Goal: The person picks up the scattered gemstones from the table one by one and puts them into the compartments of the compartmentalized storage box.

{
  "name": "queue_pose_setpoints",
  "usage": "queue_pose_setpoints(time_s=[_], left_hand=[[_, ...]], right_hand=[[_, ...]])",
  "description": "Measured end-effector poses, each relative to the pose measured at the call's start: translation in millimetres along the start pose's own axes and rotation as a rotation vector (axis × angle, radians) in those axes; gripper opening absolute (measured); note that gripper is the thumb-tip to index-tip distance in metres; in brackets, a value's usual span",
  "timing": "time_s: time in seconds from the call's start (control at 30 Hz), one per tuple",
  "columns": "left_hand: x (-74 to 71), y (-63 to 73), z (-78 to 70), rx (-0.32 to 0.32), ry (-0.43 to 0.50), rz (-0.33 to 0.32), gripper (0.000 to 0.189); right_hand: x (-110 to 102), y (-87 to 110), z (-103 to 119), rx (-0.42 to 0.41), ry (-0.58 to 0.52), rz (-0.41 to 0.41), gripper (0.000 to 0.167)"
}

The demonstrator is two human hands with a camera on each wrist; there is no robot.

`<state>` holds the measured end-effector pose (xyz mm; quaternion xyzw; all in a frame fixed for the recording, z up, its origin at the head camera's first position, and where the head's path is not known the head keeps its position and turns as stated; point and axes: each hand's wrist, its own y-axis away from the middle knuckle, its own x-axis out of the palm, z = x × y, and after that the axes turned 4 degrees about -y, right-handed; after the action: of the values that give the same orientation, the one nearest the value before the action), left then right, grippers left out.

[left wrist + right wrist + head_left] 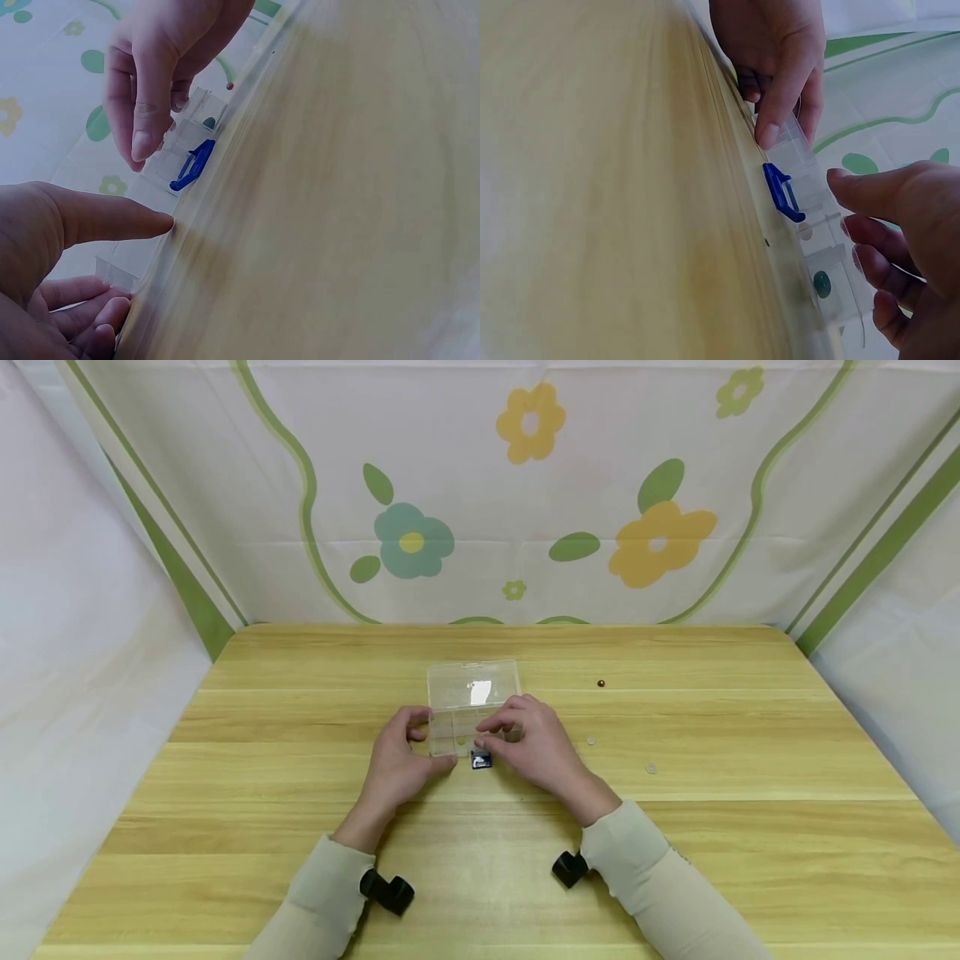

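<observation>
A clear plastic box (442,731) with compartments stands with its lid (450,687) raised at the back. At its front sits a blue latch-like clip (783,193). My left hand (397,760) holds the box's left end, thumb along the front edge, fingers behind. Over the right part of the box hovers my right hand (528,739), thumb and fingers bent and slightly apart; I see nothing between them. A dark green bead (822,283) and a small pale piece (805,230) show in the compartments. A yellowish piece (461,740) lies further left inside.
On the wooden table (480,877), right of the box, lie a small brown bead (601,683) and two small pale pieces, one nearer (651,768) and one beside the right hand (591,741). A flower-printed cloth (465,468) hangs behind the table.
</observation>
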<state>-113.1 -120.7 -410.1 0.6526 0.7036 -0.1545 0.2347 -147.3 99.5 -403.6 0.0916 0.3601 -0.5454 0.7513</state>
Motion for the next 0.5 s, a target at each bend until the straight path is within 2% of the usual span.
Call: queue_pose_setpoints(time_s=[0.5], left_hand=[[0.8,-0.1,1.5,0.006,-0.014,-0.012,0.076]], right_hand=[[-19,7.7,-7,0.051,-0.053,-0.014,0.014]])
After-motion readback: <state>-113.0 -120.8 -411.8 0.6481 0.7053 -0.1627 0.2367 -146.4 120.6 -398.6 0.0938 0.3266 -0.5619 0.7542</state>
